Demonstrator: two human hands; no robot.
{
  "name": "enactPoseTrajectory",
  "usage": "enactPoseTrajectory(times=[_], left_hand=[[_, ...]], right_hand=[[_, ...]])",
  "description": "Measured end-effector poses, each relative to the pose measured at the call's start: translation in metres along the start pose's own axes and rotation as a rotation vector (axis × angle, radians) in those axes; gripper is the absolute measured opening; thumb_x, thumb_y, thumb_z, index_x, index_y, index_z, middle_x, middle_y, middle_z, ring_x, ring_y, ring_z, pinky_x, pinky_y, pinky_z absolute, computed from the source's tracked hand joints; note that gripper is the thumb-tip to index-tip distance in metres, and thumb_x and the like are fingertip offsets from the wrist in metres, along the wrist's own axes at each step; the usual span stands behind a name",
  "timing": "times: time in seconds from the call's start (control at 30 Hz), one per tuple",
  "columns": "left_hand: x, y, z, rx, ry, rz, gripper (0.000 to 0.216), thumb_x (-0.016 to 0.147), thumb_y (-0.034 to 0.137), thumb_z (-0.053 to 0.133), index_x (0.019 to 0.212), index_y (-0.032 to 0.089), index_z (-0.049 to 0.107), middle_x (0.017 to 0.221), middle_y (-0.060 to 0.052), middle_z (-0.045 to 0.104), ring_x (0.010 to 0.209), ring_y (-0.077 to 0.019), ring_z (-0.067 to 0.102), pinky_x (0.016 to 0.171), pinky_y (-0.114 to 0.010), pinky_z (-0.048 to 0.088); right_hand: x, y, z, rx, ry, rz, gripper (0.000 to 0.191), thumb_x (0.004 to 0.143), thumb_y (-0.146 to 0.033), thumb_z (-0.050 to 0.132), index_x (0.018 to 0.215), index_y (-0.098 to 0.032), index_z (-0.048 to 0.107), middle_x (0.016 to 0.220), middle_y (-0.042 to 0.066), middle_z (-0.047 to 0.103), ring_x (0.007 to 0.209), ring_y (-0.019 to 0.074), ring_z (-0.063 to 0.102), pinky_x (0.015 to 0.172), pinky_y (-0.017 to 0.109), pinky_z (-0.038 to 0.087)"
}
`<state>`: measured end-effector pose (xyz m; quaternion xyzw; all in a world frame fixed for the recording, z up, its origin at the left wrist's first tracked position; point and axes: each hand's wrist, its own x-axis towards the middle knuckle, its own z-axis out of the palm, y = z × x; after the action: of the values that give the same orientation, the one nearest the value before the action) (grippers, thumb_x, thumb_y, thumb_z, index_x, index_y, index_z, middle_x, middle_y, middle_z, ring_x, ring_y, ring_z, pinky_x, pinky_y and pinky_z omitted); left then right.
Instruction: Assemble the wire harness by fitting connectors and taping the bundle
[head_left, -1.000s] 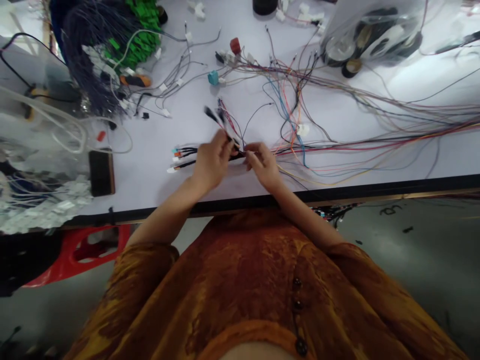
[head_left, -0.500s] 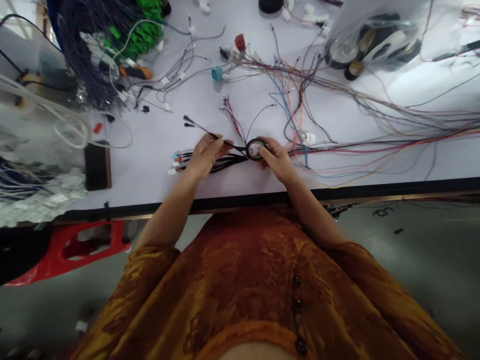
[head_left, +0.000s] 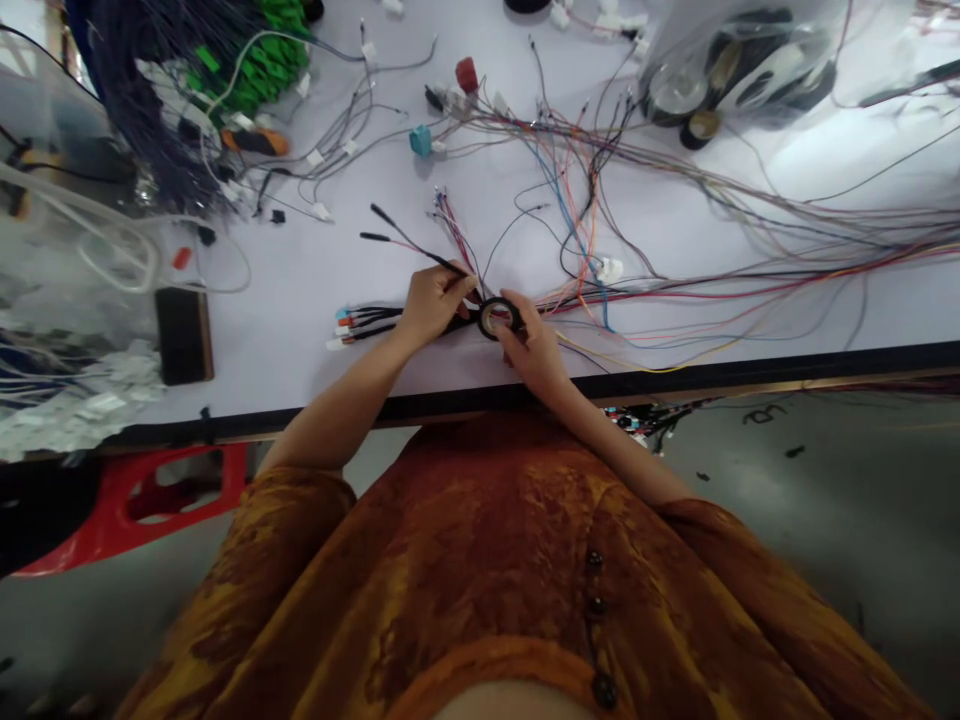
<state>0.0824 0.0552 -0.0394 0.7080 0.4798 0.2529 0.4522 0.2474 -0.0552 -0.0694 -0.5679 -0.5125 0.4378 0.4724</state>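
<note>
Two grips: left hand (head_left: 431, 303) pinches the bundle (head_left: 375, 321), probably limp; right hand (head_left: 534, 350) holds the tape (head_left: 496, 318), seemingly light, by its rim.

- On the far left of the table (head_left: 285, 345) we see a heap of green connectors (head_left: 262, 60), with an orange-handled tool (head_left: 255, 141) just near of it.
- We find a flat black slab (head_left: 184, 335) lying near the left edge.
- Far of centre sit a teal connector (head_left: 421, 140) and a red one (head_left: 466, 74), close together but apart.
- At far right we note a clear bag of rolls (head_left: 739, 60).
- Below the table's left end, a red stool (head_left: 150, 500) stands on the floor.
</note>
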Motion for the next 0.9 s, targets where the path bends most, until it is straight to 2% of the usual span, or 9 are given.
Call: enactPoseTrajectory(times=[0.13,0.23,0.4,0.5,0.57,0.67,0.73,0.8,0.9], left_hand=[[0.017,0.026,-0.006,0.352,-0.094,0.136,0.025,0.092,0.028,0.059,0.072,0.015,0.066,0.069,-0.005,0.066,0.063,-0.0175,0.062,0.070,-0.032,0.049],[0.017,0.049,0.000,0.598,-0.174,0.216,0.022,0.091,0.023,0.060,0.071,0.014,0.065,0.068,-0.006,0.063,0.075,-0.0226,0.065,0.079,-0.036,0.049],[-0.027,0.059,0.018,0.849,-0.237,0.362,0.024,0.092,0.008,0.047,0.100,0.013,0.069,0.092,-0.013,0.071,0.086,-0.0253,0.068,0.076,-0.035,0.051],[-0.049,0.036,0.018,0.712,-0.237,0.515,0.026,0.094,0.008,0.043,0.099,0.015,0.068,0.113,-0.015,0.070,0.102,-0.0254,0.067,0.088,-0.038,0.054],[-0.051,0.015,0.014,0.487,-0.128,0.503,0.020,0.097,0.017,0.046,0.090,0.018,0.065,0.116,-0.012,0.070,0.105,-0.0226,0.067,0.092,-0.037,0.055],[-0.041,-0.012,0.008,0.121,0.130,0.259,0.019,0.098,0.031,0.052,0.085,0.020,0.061,0.096,-0.007,0.071,0.089,-0.0178,0.069,0.082,-0.032,0.058],[-0.032,-0.022,0.005,-0.045,0.194,0.069,0.021,0.097,0.036,0.054,0.087,0.019,0.060,0.085,-0.006,0.070,0.078,-0.0168,0.070,0.072,-0.029,0.058],[-0.024,-0.024,0.003,-0.111,0.127,-0.025,0.022,0.095,0.039,0.057,0.089,0.018,0.062,0.084,-0.006,0.071,0.075,-0.0172,0.070,0.067,-0.029,0.057],[-0.017,-0.021,0.000,-0.057,-0.072,0.049,0.023,0.089,0.036,0.065,0.099,0.016,0.069,0.095,-0.007,0.075,0.081,-0.0170,0.070,0.073,-0.029,0.056]], right_hand=[[-0.014,0.000,0.030,0.160,-0.101,0.077,0.057,0.094,-0.037,0.055,0.147,-0.029,0.036,0.110,0.007,0.066,0.057,0.0114,0.060,0.051,0.029,0.055],[-0.014,0.004,0.038,0.247,-0.174,0.026,0.058,0.096,-0.044,0.053,0.147,-0.030,0.033,0.112,0.007,0.066,0.064,0.0119,0.064,0.051,0.026,0.054],[0.014,0.010,0.010,0.288,0.071,0.067,0.035,0.095,-0.054,0.055,0.112,-0.024,0.049,0.102,0.005,0.066,0.072,0.0115,0.063,0.061,0.026,0.056],[0.038,0.012,-0.005,0.351,0.020,0.169,0.043,0.089,-0.055,0.065,0.114,-0.025,0.047,0.097,0.003,0.067,0.069,0.0115,0.063,0.057,0.025,0.055],[0.047,0.013,-0.008,0.324,-0.040,0.188,0.047,0.088,-0.055,0.067,0.120,-0.026,0.046,0.089,0.000,0.066,0.060,0.0103,0.059,0.050,0.024,0.051],[0.045,0.012,-0.010,0.215,-0.002,0.155,0.053,0.089,-0.054,0.065,0.130,-0.027,0.046,0.073,-0.004,0.059,0.047,0.0088,0.050,0.041,0.023,0.043],[0.036,0.010,-0.012,0.142,0.036,0.127,0.055,0.088,-0.054,0.066,0.133,-0.026,0.049,0.070,-0.005,0.056,0.046,0.0089,0.050,0.040,0.023,0.041],[0.027,0.008,-0.014,0.087,0.050,0.107,0.053,0.088,-0.053,0.066,0.131,-0.025,0.052,0.073,-0.003,0.058,0.048,0.0096,0.054,0.042,0.024,0.043],[0.019,0.009,-0.017,0.018,0.057,0.086,0.047,0.089,-0.050,0.065,0.128,-0.025,0.054,0.079,-0.002,0.059,0.053,0.0111,0.059,0.048,0.026,0.050]])
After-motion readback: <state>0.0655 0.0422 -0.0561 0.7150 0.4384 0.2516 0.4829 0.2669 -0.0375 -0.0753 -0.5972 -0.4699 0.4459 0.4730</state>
